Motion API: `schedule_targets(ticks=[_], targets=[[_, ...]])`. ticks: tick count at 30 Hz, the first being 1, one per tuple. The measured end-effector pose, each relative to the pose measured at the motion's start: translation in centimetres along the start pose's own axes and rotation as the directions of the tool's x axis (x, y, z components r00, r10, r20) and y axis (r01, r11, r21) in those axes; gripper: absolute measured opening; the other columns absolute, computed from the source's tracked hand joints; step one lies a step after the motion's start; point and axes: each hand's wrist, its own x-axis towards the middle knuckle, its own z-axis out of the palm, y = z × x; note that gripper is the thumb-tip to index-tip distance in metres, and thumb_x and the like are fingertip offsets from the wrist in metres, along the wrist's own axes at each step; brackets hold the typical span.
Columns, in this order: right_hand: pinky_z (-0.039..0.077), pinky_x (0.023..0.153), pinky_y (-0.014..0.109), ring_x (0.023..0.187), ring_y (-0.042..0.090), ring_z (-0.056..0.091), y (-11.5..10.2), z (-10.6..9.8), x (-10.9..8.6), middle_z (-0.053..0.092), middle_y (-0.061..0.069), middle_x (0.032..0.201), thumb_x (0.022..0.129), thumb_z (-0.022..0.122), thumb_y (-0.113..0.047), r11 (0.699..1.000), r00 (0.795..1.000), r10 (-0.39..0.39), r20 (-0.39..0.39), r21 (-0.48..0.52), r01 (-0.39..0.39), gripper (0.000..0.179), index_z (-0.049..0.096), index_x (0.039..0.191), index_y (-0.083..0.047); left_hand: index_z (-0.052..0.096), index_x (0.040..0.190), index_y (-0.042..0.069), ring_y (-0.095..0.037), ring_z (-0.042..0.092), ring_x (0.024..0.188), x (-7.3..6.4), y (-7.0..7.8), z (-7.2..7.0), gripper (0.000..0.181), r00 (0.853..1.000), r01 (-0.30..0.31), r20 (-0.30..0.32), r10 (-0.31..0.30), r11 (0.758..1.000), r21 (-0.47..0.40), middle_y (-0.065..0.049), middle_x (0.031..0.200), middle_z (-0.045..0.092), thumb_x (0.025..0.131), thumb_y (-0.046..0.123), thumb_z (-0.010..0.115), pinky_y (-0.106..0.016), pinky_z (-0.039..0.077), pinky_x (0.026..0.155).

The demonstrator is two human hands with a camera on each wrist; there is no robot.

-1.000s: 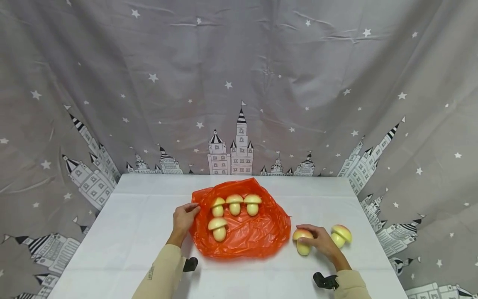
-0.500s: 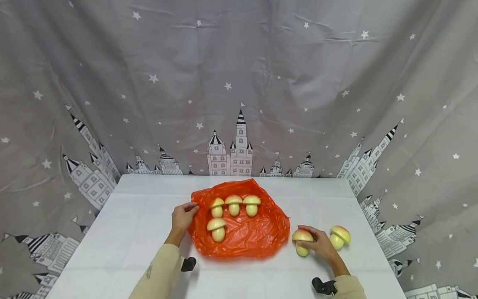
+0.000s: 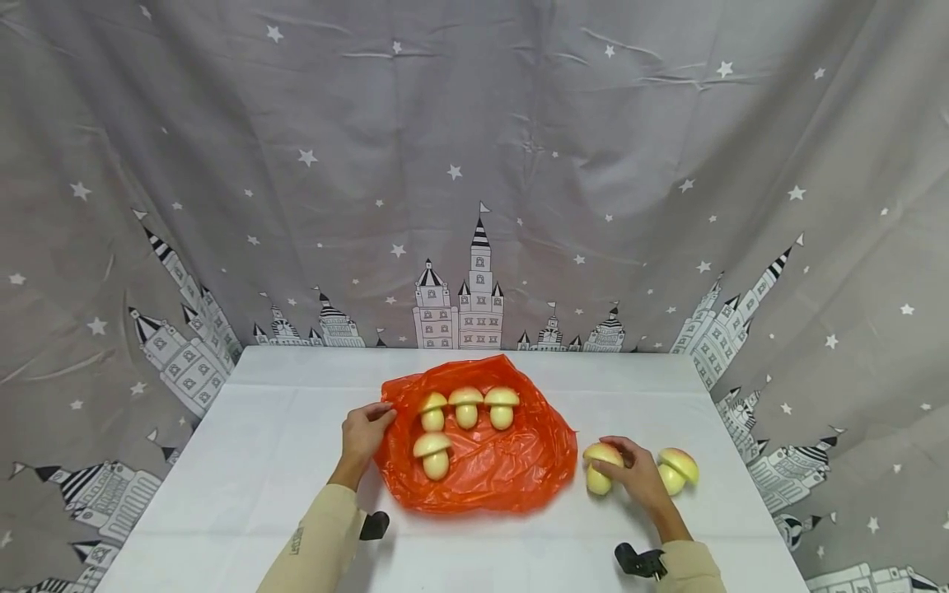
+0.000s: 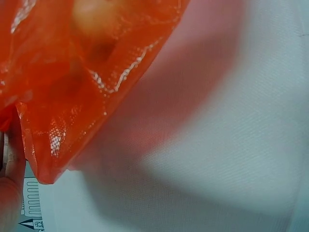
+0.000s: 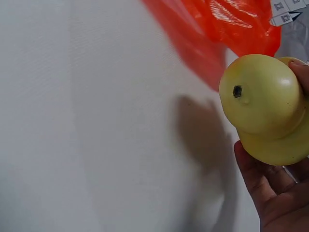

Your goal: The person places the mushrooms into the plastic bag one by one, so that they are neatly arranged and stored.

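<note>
My left hand pinches the left rim of an orange-red plastic bag. The bag lies spread out with its mouth wide. Inside it are several toy mushrooms, three along the far side and one mushroom nearer on the left. To the right of the bag, my right hand grips another pale yellow mushroom with a pink-tinged cap. In the right wrist view its stem end faces the camera, and its shadow falls apart from it on the table.
One more mushroom lies on the white table, just right of my right hand. Behind the table hangs a grey curtain printed with castles and stars.
My right hand has raised the mushroom slightly off the table, moving it a little away from me. The left hand and the bag stay practically where they were.
</note>
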Motion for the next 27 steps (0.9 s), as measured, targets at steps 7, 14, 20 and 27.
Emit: schedule_targets(ticks=[7, 14, 20, 27], targets=[[0.045, 0.094, 0.036, 0.112, 0.025, 0.055, -1.1, 0.0, 0.4, 0.061, 0.013, 0.126, 0.082, 0.077, -0.024, 0.999, 1.000, 0.015, -0.022, -0.044, -0.016, 0.049, 0.061, 0.125, -0.004, 0.062, 0.123, -0.002, -0.034, 0.055, 0.112, 0.0, -0.2, 0.1, 0.031, 1.000, -0.001, -0.005, 0.001, 1.000, -0.020, -0.023, 0.122, 0.059, 0.096, 0.014, 0.058, -0.046, 0.046, 0.100], [0.046, 0.086, 0.031, 0.105, 0.020, 0.057, -2.1, 0.2, 1.1, 0.061, 0.011, 0.126, 0.082, 0.077, -0.027, 0.999, 0.999, 0.030, -0.033, -0.021, -0.031, 0.055, 0.059, 0.128, -0.005, 0.062, 0.123, -0.002, -0.033, 0.054, 0.112, -0.1, -0.2, 0.3, 0.031, 1.000, -0.012, -0.010, 0.012, 0.999, -0.032, -0.023, 0.122, 0.059, 0.097, 0.014, 0.058, -0.045, 0.046, 0.100], [0.047, 0.088, 0.027, 0.107, 0.022, 0.057, -3.2, 0.8, 1.8, 0.060, 0.013, 0.126, 0.082, 0.077, -0.022, 1.000, 0.999, 0.007, -0.036, 0.021, -0.006, 0.053, 0.058, 0.127, -0.003, 0.062, 0.123, -0.001, -0.033, 0.054, 0.112, -0.2, -0.1, 0.2, 0.031, 1.000, -0.004, -0.015, 0.003, 1.000, -0.017, -0.023, 0.122, 0.059, 0.097, 0.015, 0.057, -0.045, 0.046, 0.100], [0.048, 0.085, 0.026, 0.103, 0.019, 0.056, -5.0, 1.9, 2.3, 0.060, 0.013, 0.124, 0.081, 0.078, -0.021, 0.999, 1.000, 0.004, -0.003, 0.052, -0.004, 0.053, 0.058, 0.126, -0.003, 0.063, 0.122, -0.003, -0.034, 0.055, 0.110, -0.3, 0.0, 0.1, 0.031, 1.000, -0.021, -0.021, 0.021, 1.000, -0.002, -0.023, 0.120, 0.060, 0.097, 0.015, 0.058, -0.045, 0.047, 0.098]])
